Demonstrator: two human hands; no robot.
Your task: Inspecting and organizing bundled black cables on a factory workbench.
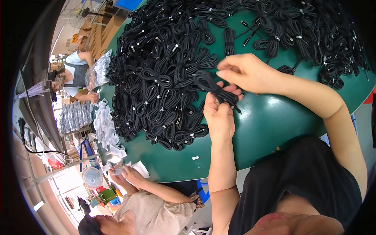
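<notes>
My left hand (221,111) is closed around a coiled black cable (209,84), tied into a bundle. The bundle's looped end points up and left, and a dark cable end sticks out past the fingers on the lower right. Just above it hovers my right hand (246,72), its thumb and forefinger curved with a gap between them and nothing visible in them. Beside both hands, a large heap of similar black cable bundles (160,80) covers the left and far part of the green table (270,111).
More cable bundles (299,33) lie at the far right. Across the table's left side are white bags (105,125) and a stack of wrapped packs (74,117). One co-worker (74,70) handles clear plastic; another person (152,207) sits at the near left, hands over the edge.
</notes>
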